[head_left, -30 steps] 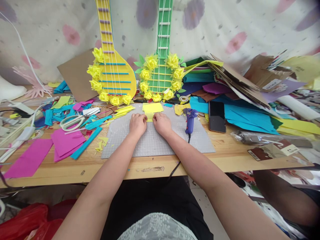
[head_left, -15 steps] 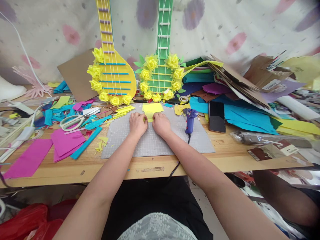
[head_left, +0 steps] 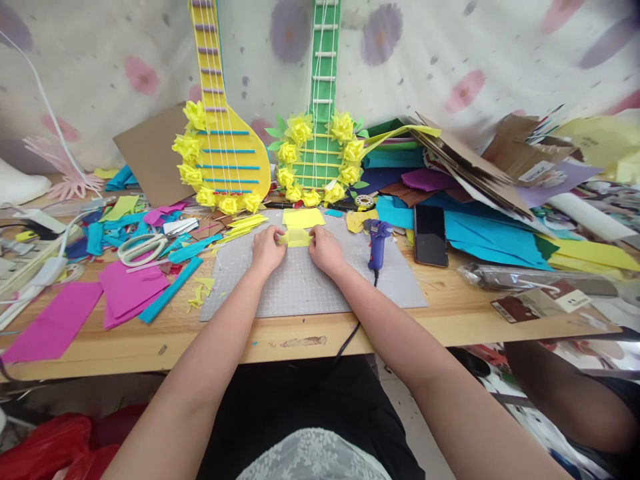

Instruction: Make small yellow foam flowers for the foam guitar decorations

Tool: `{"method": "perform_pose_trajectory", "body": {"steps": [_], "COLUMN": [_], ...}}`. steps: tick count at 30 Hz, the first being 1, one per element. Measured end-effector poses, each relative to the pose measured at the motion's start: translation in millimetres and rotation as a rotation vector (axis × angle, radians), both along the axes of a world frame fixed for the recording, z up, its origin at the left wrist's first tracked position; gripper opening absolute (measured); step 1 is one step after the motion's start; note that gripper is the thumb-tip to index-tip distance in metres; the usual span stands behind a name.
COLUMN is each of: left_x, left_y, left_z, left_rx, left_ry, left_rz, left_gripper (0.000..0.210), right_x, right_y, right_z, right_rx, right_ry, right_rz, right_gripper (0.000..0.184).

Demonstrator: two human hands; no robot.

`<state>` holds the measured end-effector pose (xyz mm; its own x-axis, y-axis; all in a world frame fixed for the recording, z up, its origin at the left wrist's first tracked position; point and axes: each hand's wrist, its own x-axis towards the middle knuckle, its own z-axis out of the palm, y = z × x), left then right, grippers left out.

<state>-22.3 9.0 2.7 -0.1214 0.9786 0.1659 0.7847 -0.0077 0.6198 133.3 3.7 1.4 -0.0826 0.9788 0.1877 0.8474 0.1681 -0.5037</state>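
A small piece of yellow crepe paper (head_left: pixel 299 238) stretches between my two hands over the grey cutting mat (head_left: pixel 295 287). My left hand (head_left: pixel 269 249) pinches its left end, fingers closed. At the other end, my right hand (head_left: pixel 325 247) pinches the paper with thumb and fingertips. Just behind lies a flat yellow paper sheet (head_left: pixel 303 217). To the right of my right hand a blue glue gun (head_left: pixel 378 245) stands on the mat, its cord running off the table's front edge.
A yellow paper guitar (head_left: pixel 235 153) and a green one (head_left: pixel 323 157), both trimmed with yellow flowers, lean at the back. Scissors (head_left: pixel 143 249) and pink paper (head_left: pixel 131 293) lie left. A phone (head_left: pixel 431 235) and blue paper (head_left: pixel 495 237) are right.
My hands have moved apart, the left one to the left, and more of the yellow paper shows between them. The view has shifted slightly.
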Motion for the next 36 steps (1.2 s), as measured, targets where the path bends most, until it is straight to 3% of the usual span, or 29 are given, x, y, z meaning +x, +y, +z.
{"method": "perform_pose_trajectory", "body": {"steps": [4, 7, 10, 13, 16, 19, 22, 25, 33, 36], "left_x": [-11.5, -11.5, 1.5, 20.3, 33.5, 36.2, 30.8, 22.3, 10.1, 10.8], "left_y": [8.6, 16.0, 23.1, 28.6, 32.3, 35.6, 36.9, 33.6, 18.1, 13.5], "left_z": [2.0, 10.6, 22.5, 33.2, 40.8, 44.4, 44.4, 41.5, 23.6, 14.0], "left_rx": [0.025, 0.017, -0.053, -0.144, -0.255, -0.328, -0.383, -0.315, -0.063, -0.004], "left_ry": [-0.204, -0.210, -0.062, 0.210, 0.418, 0.469, 0.400, 0.241, -0.057, -0.279], "left_rz": [-0.008, -0.033, -0.151, -0.239, -0.212, -0.210, -0.315, -0.345, -0.044, -0.030], "left_gripper": [0.021, 0.023, 0.019, 0.026, 0.041, 0.043, 0.044, 0.051, 0.019, 0.028], "right_x": [7.0, 12.7, 15.6, 16.2, 16.3, 16.6, 16.5, 16.2, 13.5, 11.8], "right_y": [7.0, 14.7, 20.0, 21.0, 20.0, 19.8, 20.1, 19.4, 10.1, 4.2], "right_z": [-4.2, -8.2, -11.7, -12.9, -12.4, -12.1, -11.8, -10.3, -0.2, 3.7], "right_rx": [-0.048, -0.065, -0.072, -0.079, -0.085, -0.087, -0.087, -0.069, 0.024, 0.107], "right_ry": [0.300, 0.546, 0.698, 0.766, 0.785, 0.775, 0.770, 0.774, 0.595, 0.504], "right_rz": [-0.047, -0.091, -0.118, -0.123, -0.124, -0.131, -0.129, -0.146, -0.112, -0.051], "right_gripper": [0.033, 0.032, 0.030, 0.029, 0.030, 0.031, 0.031, 0.029, 0.027, 0.031]}}
